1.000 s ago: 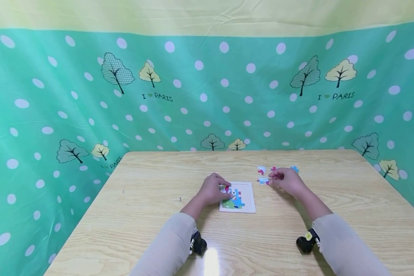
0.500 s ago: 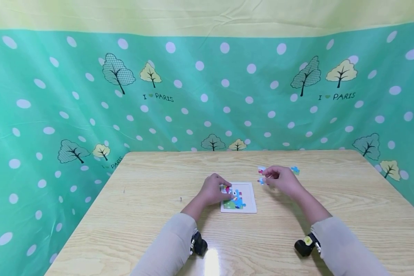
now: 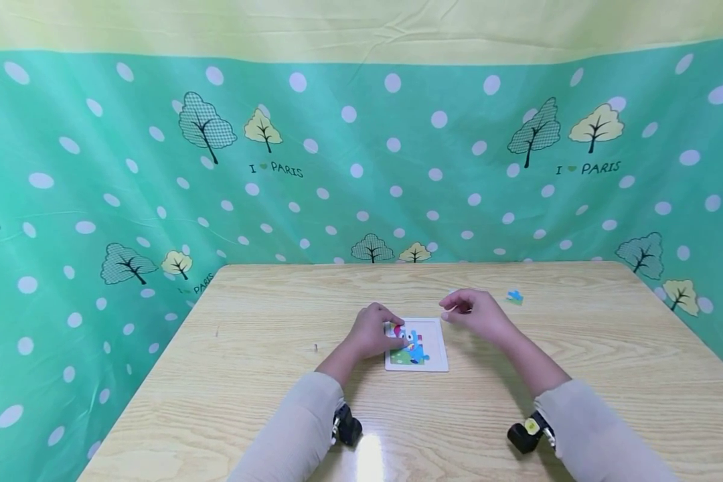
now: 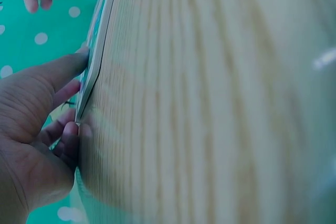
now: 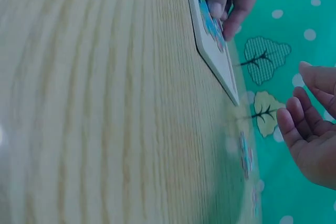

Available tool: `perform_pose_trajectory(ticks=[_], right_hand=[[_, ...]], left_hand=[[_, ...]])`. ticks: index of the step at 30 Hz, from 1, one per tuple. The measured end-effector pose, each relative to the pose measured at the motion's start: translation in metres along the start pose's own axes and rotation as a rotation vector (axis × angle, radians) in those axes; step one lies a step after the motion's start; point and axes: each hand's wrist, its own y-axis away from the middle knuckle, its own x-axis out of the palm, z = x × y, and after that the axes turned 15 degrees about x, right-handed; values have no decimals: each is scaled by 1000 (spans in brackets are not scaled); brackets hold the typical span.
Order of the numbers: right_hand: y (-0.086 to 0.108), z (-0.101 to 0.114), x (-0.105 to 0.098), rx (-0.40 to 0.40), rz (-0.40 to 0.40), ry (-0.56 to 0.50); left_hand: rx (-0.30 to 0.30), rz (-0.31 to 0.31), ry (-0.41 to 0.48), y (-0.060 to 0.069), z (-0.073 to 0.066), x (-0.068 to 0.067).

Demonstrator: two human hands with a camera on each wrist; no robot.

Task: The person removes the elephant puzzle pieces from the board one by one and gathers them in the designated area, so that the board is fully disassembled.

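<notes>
On the wooden table lies a white-bordered square jigsaw board, partly filled with pieces picturing a blue cartoon character. My left hand holds the board at its left side, index finger and thumb reaching over the border and the other fingers curled by the corner in the left wrist view. My right hand hovers just right of the board's upper right corner. In the right wrist view its thumb and fingers stand apart, and no piece shows between them. Loose jigsaw pieces lie beneath or beside it, mostly hidden in the head view.
A blue-and-green jigsaw piece lies farther back to the right. One tiny dark speck is on the table left of the left hand. A green dotted curtain hangs behind the table.
My right hand has moved left from above the loose pieces toward the board, and now covers the nearer ones. The left hand and the board keep almost the same place.
</notes>
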Motion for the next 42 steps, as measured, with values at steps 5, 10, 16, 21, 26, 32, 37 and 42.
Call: perform_pose_trajectory(ticks=[5, 10, 16, 21, 26, 32, 37, 42], right_hand=[[2, 3, 9, 1, 32, 22], [5, 6, 18, 17, 55, 40], [4, 9, 27, 30, 118, 68], [2, 10, 34, 76, 182, 84], [0, 10, 42, 78, 208, 135], [-4, 7, 48, 39, 182, 248], [-5, 7, 51, 40, 171, 279], [-5, 8, 51, 38, 172, 281]], left_hand=[[1, 13, -9, -1, 2, 1], [15, 19, -15, -1, 3, 0], [29, 20, -21, -2, 4, -1], [35, 19, -21, -2, 5, 0], [45, 21, -19, -1, 4, -1], [59, 27, -26, -3, 5, 0], [70, 41, -13, -3, 8, 0], [97, 58, 53, 1, 15, -4]])
